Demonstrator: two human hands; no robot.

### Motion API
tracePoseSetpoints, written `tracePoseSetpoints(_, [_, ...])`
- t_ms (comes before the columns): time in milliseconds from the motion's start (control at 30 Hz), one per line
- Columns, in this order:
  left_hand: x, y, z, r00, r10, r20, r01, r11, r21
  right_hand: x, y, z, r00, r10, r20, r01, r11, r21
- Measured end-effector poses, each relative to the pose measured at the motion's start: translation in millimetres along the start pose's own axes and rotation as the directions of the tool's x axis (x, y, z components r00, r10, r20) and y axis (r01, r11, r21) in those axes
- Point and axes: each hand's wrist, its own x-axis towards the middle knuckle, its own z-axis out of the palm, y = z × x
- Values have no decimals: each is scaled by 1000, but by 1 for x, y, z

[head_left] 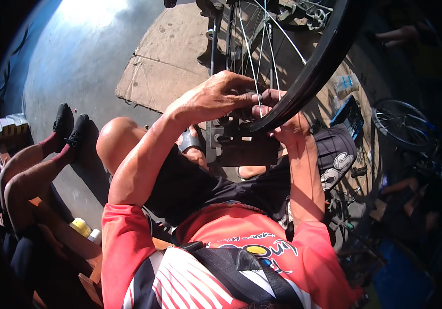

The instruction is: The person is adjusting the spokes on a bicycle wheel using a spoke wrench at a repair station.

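Note:
A bicycle wheel with a black rim and silver spokes stands upright in front of me, its lower part over a black metal stand. My left hand reaches from the left to the spokes just above the rim, its thumb and fingers closed on something small that I cannot make out. My right hand wraps round the rim from the right, fingertips among the spokes beside my left thumb. The exact contact of both sets of fingertips is partly hidden by the rim and by each other.
Flattened cardboard lies beneath the bike parts. A person's legs stretch out at my left. A blue tray and a second wheel lie to the right. Another person sits at the far right, and a further leg shows upper right.

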Motion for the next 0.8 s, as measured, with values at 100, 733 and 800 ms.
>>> tracePoseSetpoints(100, [11,-15,1,1000,9,25,-7,997,-83,-3,0,0,998,38,-48,-39,999,-13])
tracePoseSetpoints(733, [9,-2,12,984,82,-161,-25,945,327,-10,5,30,920,-291,-261,264,955,-134])
tracePoseSetpoints(800, [8,-2,12,995,-39,-91,60,970,237,-13,-1,38,903,-341,-261,250,912,-325])
